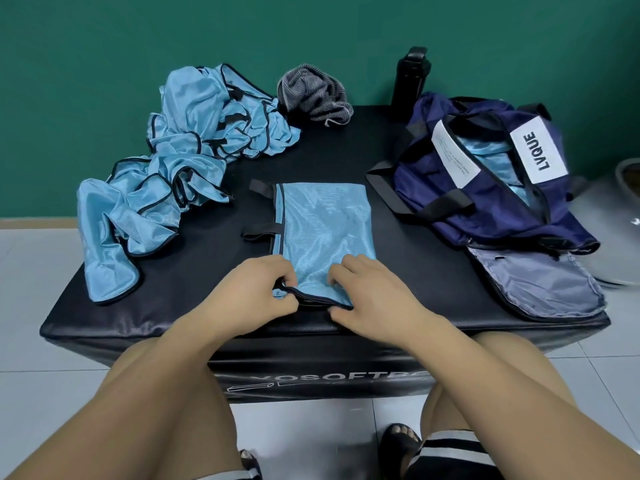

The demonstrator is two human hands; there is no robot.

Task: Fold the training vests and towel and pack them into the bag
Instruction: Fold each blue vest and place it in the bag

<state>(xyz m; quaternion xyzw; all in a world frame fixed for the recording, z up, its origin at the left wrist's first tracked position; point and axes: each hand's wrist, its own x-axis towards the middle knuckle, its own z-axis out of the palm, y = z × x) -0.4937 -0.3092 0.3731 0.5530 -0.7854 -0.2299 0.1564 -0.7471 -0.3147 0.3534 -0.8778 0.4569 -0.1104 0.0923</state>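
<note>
Training vest (325, 223), light blue with dark trim, lies folded into a flat rectangle in the middle of a black padded worktop (207, 271). Two black straps stick out from its 9 o'clock side. Both hands meet at its near edge, at 6 o'clock — the left grip (256, 292) pinches the dark hem between thumb and curled fingers, and the right grip (374, 299) clasps the same hem just beside it. At 10 o'clock a crumpled heap of vests (180, 161) in the same blue sprawls across the worktop. At 12 o'clock, just beside the heap, a grey striped towel (311, 93) lies bunched. At 2 o'clock a navy bag (485, 188) sits unzipped — blue fabric shows inside, and a white label reads LVQUE. A black bottle (410, 81) stands upright at 1 o'clock, beyond the bag.
</note>
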